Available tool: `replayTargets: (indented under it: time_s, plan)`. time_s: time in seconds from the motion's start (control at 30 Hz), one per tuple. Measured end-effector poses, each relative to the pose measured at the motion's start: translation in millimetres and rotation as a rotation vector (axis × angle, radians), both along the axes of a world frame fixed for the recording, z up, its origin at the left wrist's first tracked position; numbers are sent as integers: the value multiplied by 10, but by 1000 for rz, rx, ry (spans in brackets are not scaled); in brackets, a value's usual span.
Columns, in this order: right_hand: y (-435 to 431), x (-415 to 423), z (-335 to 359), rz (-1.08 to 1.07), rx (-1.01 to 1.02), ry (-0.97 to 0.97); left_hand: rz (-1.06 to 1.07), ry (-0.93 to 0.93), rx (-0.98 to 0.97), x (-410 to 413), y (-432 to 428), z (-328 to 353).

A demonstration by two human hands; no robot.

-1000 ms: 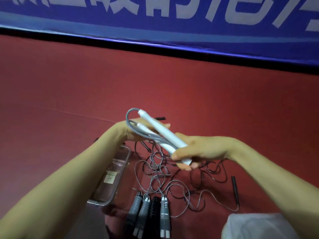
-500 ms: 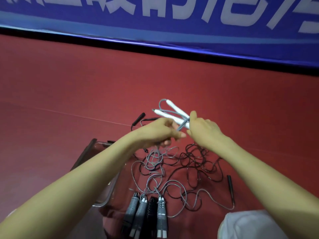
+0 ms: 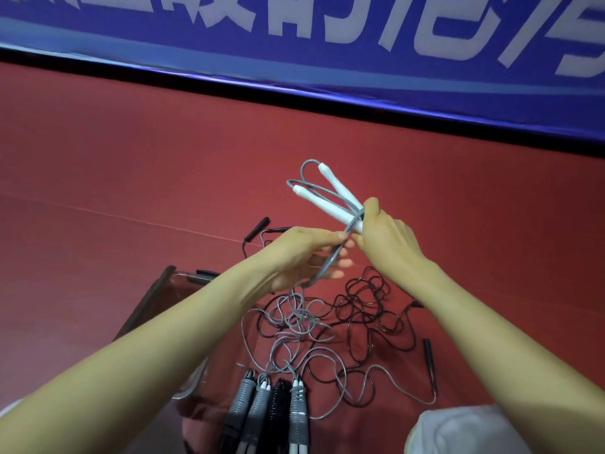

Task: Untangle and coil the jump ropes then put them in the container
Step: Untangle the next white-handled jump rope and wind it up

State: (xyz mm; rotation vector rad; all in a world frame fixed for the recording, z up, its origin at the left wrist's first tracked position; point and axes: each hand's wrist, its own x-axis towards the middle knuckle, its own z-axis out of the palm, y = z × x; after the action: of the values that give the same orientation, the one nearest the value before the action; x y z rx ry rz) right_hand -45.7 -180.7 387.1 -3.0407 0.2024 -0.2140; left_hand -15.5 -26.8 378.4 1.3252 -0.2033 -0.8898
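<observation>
Right hand (image 3: 386, 244) grasps the lower ends of two white handles (image 3: 330, 201), raised above the red floor (image 3: 131, 158). Left hand (image 3: 304, 257) pinches the grey cord (image 3: 330, 260), which runs down into a tangle of grey and black ropes (image 3: 327, 322) on the floor. The left forearm hides most of the clear container (image 3: 188, 276) beside the tangle. Coiled ropes (image 3: 271, 407) lie nearest the camera. Against one second earlier, the handles sit higher and the right hand shows its back.

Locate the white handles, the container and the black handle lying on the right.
white handles (image 3: 322, 206), head view, middle of the lower handle.
container (image 3: 195, 385), head view, near corner rim.
black handle (image 3: 429, 362), head view, mid-shaft.
</observation>
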Motion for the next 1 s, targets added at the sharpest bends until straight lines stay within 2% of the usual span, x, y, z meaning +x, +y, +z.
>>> replayTargets:
  time_s: [0.07,0.23,0.33,0.4,0.47,0.53,0.63,0.7,0.8,1.0]
  plan:
    - [6,-11,25,34,-49,-53,-32,-13,-14,-11,5,1]
    - [22,-88,117,209,-1,-269,-75,-493,157,5,34,15]
    - [8,-89,173,166,30,-290,32,-525,53,-47,-1,27]
    - [-23,-79,173,118,25,-258,24,-522,41,-51,-31,63]
    - [-24,-79,160,106,28,-224,-46,-456,62,-27,-23,101]
    - [15,-84,154,89,87,-187,-1,-381,9,36,10,93]
    - [39,-67,158,77,329,-70,158,-467,-30,120,56,55]
    - [38,-66,168,119,586,24,201,-551,-33,137,59,27]
    - [72,-93,199,219,961,125,204,-575,-62,136,58,16]
    - [160,-103,221,322,1362,172,240,-678,-99,181,40,19]
